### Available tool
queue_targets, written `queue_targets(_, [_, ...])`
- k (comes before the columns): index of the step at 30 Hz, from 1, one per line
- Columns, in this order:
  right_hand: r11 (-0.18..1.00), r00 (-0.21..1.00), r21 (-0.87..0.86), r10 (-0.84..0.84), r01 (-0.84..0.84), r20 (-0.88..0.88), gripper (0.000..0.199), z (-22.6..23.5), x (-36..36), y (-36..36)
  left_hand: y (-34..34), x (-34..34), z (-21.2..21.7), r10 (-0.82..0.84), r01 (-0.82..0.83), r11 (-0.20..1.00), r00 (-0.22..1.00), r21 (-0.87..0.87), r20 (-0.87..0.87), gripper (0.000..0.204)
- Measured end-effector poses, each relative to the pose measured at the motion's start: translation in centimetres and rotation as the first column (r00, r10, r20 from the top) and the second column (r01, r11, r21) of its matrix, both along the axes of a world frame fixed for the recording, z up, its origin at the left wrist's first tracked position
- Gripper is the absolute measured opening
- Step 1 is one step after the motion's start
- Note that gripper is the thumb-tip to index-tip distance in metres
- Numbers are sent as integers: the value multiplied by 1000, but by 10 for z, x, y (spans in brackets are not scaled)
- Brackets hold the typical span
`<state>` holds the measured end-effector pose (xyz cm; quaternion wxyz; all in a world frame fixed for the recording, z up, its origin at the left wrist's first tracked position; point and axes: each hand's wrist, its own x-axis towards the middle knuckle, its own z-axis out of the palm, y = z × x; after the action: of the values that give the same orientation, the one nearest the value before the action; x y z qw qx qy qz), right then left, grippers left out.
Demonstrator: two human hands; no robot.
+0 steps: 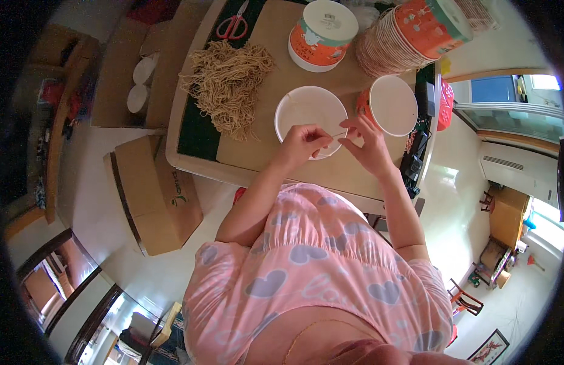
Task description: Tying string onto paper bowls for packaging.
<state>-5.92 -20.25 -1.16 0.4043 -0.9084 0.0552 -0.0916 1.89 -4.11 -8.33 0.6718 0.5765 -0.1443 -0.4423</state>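
Observation:
Over the near rim of a white paper tub (297, 103), my two hands work close together. My left hand (305, 143) is pinched, thumb against forefinger, on one end of a thin pale string (339, 134). Across the small gap, my right hand (370, 143) pinches the same string; its other fingers curl beside an orange paper tub (394, 106) whose white inside faces up. A thin strand also lies against the inner wall of the white tub. Left of it is a tangled heap of tan string (229, 85).
Red-handled scissors (232, 27) lie behind the heap. An upturned orange tub (321, 36) and a leaning stack of nested tubs (409, 36) fill the far side. Black devices (418, 149) line the table's right edge. Cardboard boxes (157, 198) stand on the floor at left.

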Motion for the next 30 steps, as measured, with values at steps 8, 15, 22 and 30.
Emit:
queue_targets(8, [998,996,42,54,-52,-67,5,-4,-7,-10,1,-1,1,-25,25,1000,1000,-17,-15,10])
queue_targets(15, [999,995,41,19,-15,-100,9,-5,-10,-9,3,-3,-3,-11,11,1000,1000,-20,1,8])
queue_targets(22, [994,996,69,-87,88,-18,11,-32,-9,-15,12,9,-14,416,-409,909,906,-81,83,15])
queue_targets(30, [997,994,36,-58,61,-97,7,-43,-9,-13,30,17,26,-43,-395,896,380,204,924,28])
